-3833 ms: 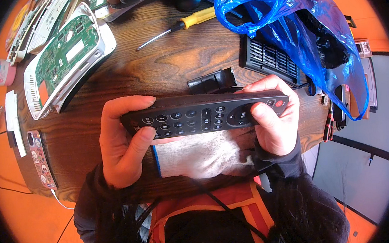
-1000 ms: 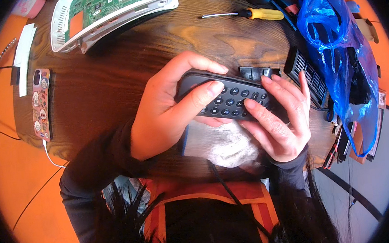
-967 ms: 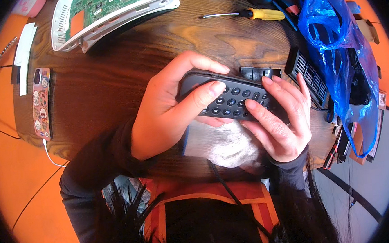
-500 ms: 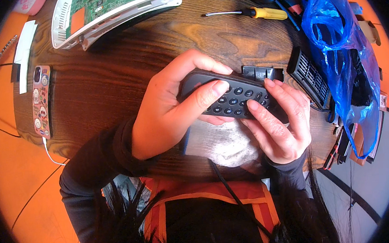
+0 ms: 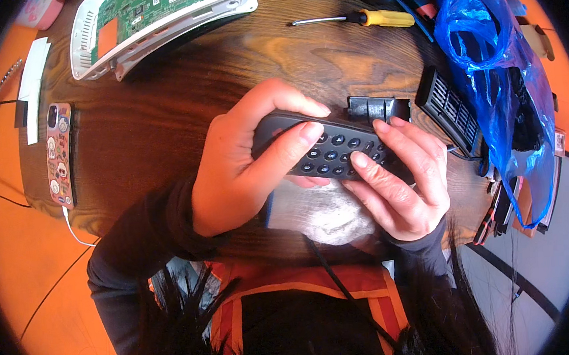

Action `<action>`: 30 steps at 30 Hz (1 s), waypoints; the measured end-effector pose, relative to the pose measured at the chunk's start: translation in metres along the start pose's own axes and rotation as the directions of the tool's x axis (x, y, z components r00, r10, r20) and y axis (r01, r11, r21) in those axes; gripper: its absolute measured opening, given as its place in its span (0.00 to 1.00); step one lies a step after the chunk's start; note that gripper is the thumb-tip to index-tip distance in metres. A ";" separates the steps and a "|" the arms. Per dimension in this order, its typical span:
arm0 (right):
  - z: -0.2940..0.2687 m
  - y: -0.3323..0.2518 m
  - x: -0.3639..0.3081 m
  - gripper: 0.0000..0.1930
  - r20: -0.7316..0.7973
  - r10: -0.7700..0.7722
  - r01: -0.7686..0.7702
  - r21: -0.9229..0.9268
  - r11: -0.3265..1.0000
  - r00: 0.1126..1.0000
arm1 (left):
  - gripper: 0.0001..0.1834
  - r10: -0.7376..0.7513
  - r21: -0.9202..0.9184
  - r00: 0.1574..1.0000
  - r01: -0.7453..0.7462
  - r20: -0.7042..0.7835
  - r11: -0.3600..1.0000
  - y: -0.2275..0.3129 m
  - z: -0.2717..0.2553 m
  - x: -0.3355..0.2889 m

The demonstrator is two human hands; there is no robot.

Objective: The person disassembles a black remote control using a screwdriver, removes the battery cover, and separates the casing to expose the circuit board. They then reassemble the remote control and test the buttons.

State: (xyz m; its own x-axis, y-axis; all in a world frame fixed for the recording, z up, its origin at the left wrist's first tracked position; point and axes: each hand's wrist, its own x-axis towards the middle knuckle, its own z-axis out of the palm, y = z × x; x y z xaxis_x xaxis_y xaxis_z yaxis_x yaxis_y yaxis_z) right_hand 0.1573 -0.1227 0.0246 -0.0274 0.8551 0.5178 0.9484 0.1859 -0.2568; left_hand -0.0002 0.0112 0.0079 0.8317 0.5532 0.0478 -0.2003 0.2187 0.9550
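Note:
A black remote control (image 5: 326, 153) with round buttons is held above the table, its button side turned toward me. My left hand (image 5: 243, 157) wraps round its left end, thumb on the face and index finger along the far edge. My right hand (image 5: 406, 175) is at the other end, its fingertips on the buttons and the far edge. Just beyond the remote lies a small black plastic cover (image 5: 373, 107). Below the hands is a shiny grey-white sheet (image 5: 327, 214), partly hidden by them.
Beyond stands a white casing (image 5: 156, 41) with a green circuit board. A yellow-handled screwdriver (image 5: 385, 18) lies at the back right, near a blue plastic bag (image 5: 479, 38) and a black slotted panel (image 5: 448, 113). A stickered phone (image 5: 60, 157) with a white cable lies left.
The whole view has shifted slightly. Both hands keep hold of the remote control, which sits a little further left in the picture; the grip looks the same.

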 end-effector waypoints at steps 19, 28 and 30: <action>-0.015 0.001 0.000 0.15 0.263 0.406 -0.483 0.527 0.699 0.875 | 0.15 0.318 0.307 0.898 -0.408 0.304 0.860 -0.011 -0.009 -0.005; -0.018 -0.004 -0.001 0.13 0.266 0.401 -0.481 0.503 0.718 0.877 | 0.12 0.240 0.231 0.931 -0.306 0.275 0.924 -0.002 -0.006 -0.005; -0.015 -0.003 -0.001 0.13 0.226 0.376 -0.439 0.494 0.751 0.899 | 0.12 0.233 0.281 0.938 -0.303 0.256 0.911 0.003 -0.006 -0.008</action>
State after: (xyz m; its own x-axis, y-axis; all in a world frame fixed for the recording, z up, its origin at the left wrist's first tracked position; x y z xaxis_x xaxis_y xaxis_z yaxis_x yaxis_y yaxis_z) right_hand 0.1593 -0.1315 0.0366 0.2611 0.9476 0.1844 0.5680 0.0037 -0.8230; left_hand -0.0106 0.0127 0.0089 0.8661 0.3640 0.3426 -0.2892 -0.1940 0.9374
